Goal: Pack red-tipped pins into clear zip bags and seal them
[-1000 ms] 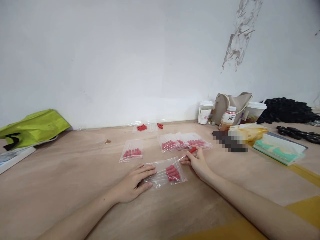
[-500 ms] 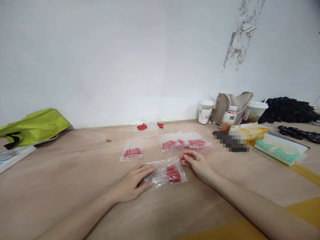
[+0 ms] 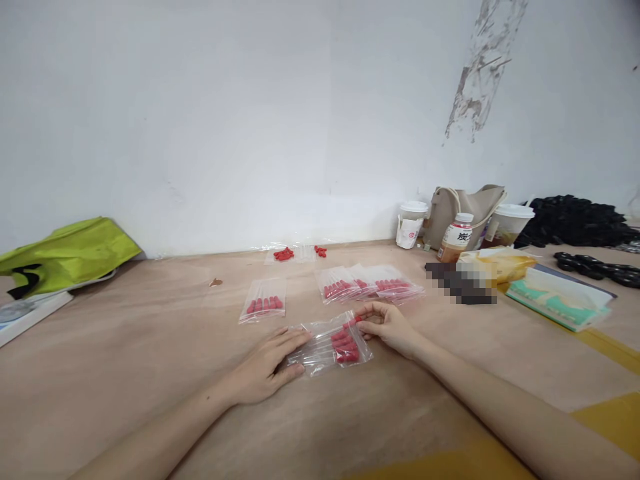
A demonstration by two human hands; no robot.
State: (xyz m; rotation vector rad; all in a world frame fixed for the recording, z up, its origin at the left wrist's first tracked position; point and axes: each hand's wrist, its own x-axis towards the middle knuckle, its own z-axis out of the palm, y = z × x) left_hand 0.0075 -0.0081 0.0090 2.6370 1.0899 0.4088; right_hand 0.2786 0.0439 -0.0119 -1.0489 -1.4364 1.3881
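A clear zip bag (image 3: 320,357) lies on the brown-papered table, holding several clear, thin pieces with red ends (image 3: 345,348) side by side at its right. My left hand (image 3: 267,363) rests on the bag's left part, fingers stretched out. At the bag's upper right, my right hand (image 3: 383,327) pinches one red-ended piece (image 3: 352,322), part of which lies in the bag's mouth. How much of its clear part is inside is hard to make out.
Behind are one filled bag (image 3: 264,301), a fanned row of filled bags (image 3: 370,283), and red pieces (image 3: 284,254) by the wall. Cups (image 3: 412,225), a bottle (image 3: 456,237), a handbag (image 3: 445,207) and tissues (image 3: 557,297) stand right. A lime bag (image 3: 75,250) lies left.
My right hand has moved left, carrying the red-ended piece further into the bag's mouth. My left hand stays flat on the bag.
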